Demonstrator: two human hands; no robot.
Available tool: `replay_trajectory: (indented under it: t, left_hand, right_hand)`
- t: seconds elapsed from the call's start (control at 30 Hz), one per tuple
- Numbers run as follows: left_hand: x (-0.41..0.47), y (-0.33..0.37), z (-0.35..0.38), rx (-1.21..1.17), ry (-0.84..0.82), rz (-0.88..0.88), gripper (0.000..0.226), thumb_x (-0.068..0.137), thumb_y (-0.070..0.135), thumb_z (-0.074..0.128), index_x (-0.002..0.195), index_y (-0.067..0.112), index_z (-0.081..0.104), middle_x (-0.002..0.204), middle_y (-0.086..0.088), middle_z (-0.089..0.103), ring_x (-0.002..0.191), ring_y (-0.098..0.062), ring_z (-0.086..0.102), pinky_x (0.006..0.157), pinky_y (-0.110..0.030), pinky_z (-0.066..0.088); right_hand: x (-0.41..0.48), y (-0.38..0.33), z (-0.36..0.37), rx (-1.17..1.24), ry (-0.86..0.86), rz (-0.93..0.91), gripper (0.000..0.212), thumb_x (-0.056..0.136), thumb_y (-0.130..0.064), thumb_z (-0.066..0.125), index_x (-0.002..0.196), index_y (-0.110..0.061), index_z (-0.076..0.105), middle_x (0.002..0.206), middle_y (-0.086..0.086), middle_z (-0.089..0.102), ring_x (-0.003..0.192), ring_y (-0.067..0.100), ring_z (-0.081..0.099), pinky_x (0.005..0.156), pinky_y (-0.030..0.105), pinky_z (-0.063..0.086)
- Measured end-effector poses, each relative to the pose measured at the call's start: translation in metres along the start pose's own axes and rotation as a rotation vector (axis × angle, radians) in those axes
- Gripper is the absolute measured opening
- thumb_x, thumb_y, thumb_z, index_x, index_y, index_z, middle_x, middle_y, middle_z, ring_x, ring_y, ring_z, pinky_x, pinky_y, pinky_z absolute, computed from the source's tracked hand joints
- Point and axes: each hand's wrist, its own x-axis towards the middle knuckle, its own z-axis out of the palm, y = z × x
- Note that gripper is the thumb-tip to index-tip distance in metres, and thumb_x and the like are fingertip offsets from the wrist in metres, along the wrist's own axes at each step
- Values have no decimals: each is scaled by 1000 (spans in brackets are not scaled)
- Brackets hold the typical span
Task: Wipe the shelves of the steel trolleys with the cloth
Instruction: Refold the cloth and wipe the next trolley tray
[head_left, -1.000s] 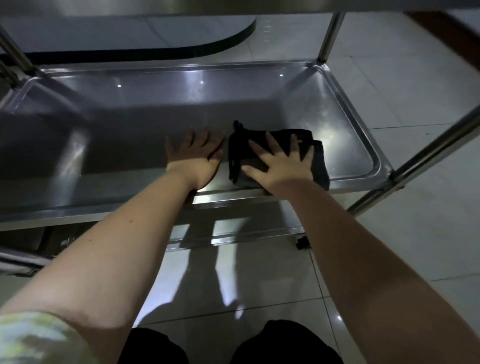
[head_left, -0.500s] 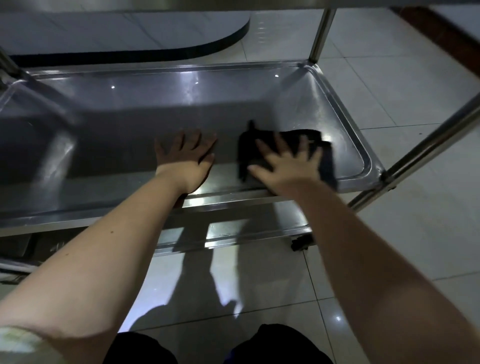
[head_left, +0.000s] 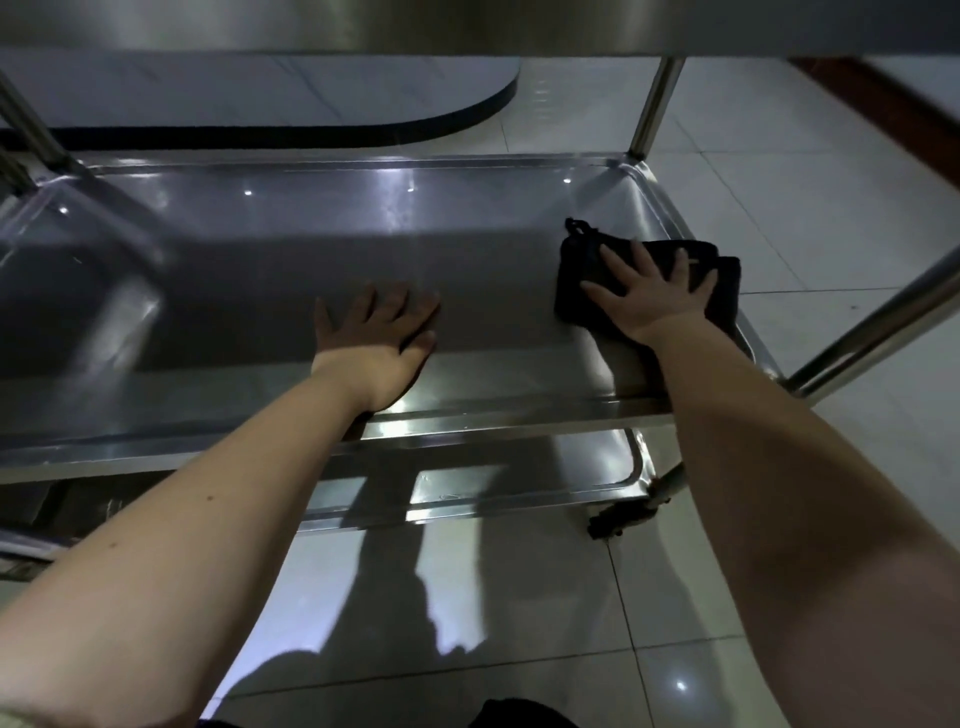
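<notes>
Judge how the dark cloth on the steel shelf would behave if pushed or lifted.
The cloth looks folded and soft, so it would probably droop when lifted. Under the flat right hand it likely slides over the smooth shelf.

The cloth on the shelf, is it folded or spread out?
Folded: the cloth shows stacked edges at its right end, under the flat right hand.
</notes>
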Motion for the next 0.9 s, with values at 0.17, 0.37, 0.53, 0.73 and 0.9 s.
replay_trajectory:
  t: [0.17,0.37,0.53,0.73,0.9]
  left_hand:
    - [-3,5,-2,13,-13,-22,50,98,57,19,147,58,7,163,14,3,151,-21,-2,112,-66,-6]
    - [-5,4,-6,39,-19,-31,52,101,50,18,151,49,5,164,12,4,150,-21,-1,113,-65,-4]
    - [-6,4,-7,6,-19,-19,48,100,54,18,147,57,8,163,14,5,150,-20,-1,114,-63,-5]
    - [-2,8,-4,1,-42,-15,49,99,54,18,146,58,6,163,14,5,151,-21,-3,111,-66,-10]
    - [1,1,-7,-133,-43,-34,48,103,46,20,150,52,9,164,13,2,150,-17,-5,112,-62,-11]
  right_hand:
    - [-42,-31,12,11,-30,-44,71,82,-84,20,146,-60,-1,162,-16,-11,146,40,-18,108,71,-13]
    - [-100,-111,38,-24,13,-387,72,77,-88,16,142,-64,-2,161,-20,-8,146,37,-18,107,66,-18]
    - [-76,-11,23,10,33,-213,82,64,-96,13,140,-67,2,160,-24,-3,149,30,-11,113,62,-10]
    - [-72,55,10,-47,-58,-52,91,54,-100,-5,139,-67,-9,161,-18,-11,147,35,-18,112,64,-14]
    - [-96,-51,26,-23,-9,-150,78,74,-91,12,144,-61,-5,161,-16,-14,144,44,-19,108,69,-14]
